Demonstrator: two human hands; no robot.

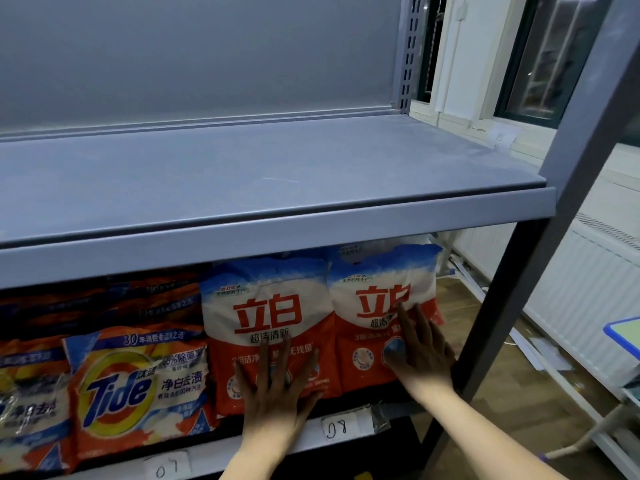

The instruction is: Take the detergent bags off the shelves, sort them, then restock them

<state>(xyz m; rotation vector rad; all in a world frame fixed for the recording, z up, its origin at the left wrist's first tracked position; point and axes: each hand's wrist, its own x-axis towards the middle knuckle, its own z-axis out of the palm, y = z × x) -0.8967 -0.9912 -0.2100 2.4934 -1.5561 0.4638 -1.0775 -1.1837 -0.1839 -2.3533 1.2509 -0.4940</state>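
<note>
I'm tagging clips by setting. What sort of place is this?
Probably a mock shop aisle set up in an ordinary room: grey metal shelving with handwritten number labels, stocked with detergent bags, while a radiator and window stand alongside.

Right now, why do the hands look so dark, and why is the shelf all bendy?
In the head view, both hands sit in the shadow under the top shelf, so the left hand and right hand look darker than the arms; the wide lens bends the shelf edge and post; the orange bags at far left are blurry.
</note>
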